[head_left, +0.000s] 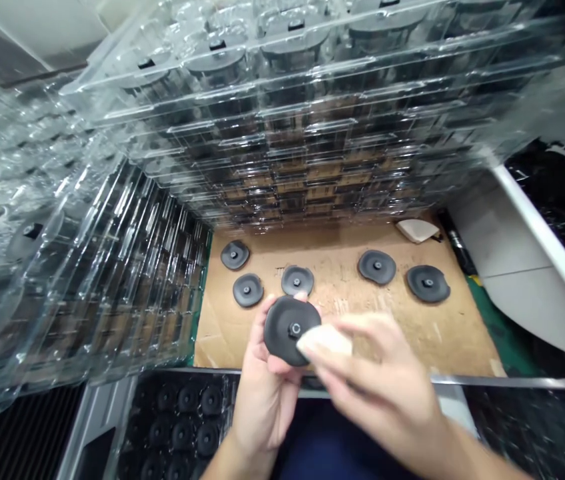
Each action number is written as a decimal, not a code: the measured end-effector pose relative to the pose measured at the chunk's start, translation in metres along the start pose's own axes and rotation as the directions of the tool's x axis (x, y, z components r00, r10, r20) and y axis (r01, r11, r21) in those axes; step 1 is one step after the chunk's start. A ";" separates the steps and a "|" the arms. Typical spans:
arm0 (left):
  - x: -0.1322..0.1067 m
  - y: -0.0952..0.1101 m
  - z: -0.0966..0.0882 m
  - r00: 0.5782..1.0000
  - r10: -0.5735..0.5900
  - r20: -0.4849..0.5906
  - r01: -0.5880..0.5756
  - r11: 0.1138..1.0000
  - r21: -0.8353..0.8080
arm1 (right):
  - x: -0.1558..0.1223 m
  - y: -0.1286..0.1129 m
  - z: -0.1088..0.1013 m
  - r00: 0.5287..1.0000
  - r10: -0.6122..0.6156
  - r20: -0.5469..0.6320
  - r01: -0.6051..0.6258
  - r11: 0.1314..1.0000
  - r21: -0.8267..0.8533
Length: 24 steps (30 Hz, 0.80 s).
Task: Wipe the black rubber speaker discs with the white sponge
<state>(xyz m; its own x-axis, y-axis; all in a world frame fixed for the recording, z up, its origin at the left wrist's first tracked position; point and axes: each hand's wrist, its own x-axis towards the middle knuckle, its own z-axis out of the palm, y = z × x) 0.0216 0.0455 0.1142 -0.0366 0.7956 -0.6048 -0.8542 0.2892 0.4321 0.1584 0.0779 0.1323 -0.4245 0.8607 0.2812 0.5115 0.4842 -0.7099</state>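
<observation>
Black rubber disc [291, 331], round with a small hub in its middle, sits upright in the left hand [267, 393], face toward the camera, above the near edge of the bench [412, 333]. The left fingers are clenched on the disc: one fingertip shows over its top rim and the thumb presses from below. The right hand [387, 387] comes in from the right, blurred, with its fingers closed on a small white pad [325, 340] that touches the disc just right of the hub.

On the brown cardboard that covers the bench lie five more discs flat: three near the left edge [235, 255], [248, 290], [297, 280], close together, and two toward the right [377, 267], [428, 283], just beside each other. A white wedge-shaped piece [417, 230] lies near the far right corner, with a dark pen-like thing [457, 247] beside it along the right edge.

Stacks of clear plastic trays [312, 133] rise along the far edge, many with dark parts in their pockets, and another stack [62, 267] leans along the left edge. Below the near edge, at the left, a black tray [182, 427] holds rows of small dark round parts. Green mat [502, 333] shows past the cardboard on the right.
</observation>
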 end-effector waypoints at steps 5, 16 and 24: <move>-0.003 0.007 -0.003 0.996 -0.081 0.035 0.082 0.997 -0.015 | 0.011 0.013 -0.013 0.998 -0.049 0.041 0.050 0.999 -0.010; -0.003 0.012 -0.002 0.979 -0.202 0.038 0.197 0.975 0.105 | 0.001 0.014 -0.027 0.993 -0.028 0.115 0.027 1.000 0.015; -0.003 0.009 0.001 0.987 -0.161 0.016 0.156 0.974 0.165 | -0.001 0.004 -0.024 1.000 0.015 -0.012 -0.016 0.997 -0.073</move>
<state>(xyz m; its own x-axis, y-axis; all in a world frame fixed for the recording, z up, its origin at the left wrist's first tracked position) 0.0144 0.0466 0.1210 0.1099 0.7469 -0.6558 -0.7516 0.4941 0.4369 0.1790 0.0827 0.1446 -0.4078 0.8698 0.2778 0.5712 0.4804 -0.6655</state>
